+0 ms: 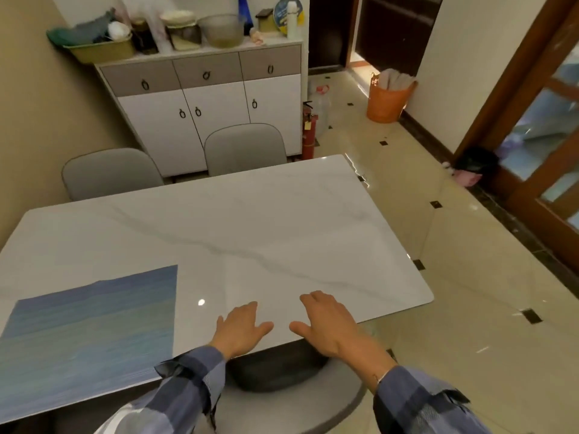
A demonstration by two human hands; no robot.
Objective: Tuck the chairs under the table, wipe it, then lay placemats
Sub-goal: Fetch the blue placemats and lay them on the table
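Fingers (pixel 250 308) of the left hand (pixel 242 328) and right hand (pixel 326 324) lie spread and flat near the white marble bench's (pixel 250 220) near edge, holding nothing. A blue placemat (pixel 91 330) lies to their left. Two grey chairs (pixel 244 148) stand tucked in at the far side.

Left hand (pixel 242 328), right hand (pixel 326 324): both flat, fingers spread, side by side.

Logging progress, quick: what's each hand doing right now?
Left hand: open, empty, over the white marble table.
Right hand: open, empty.
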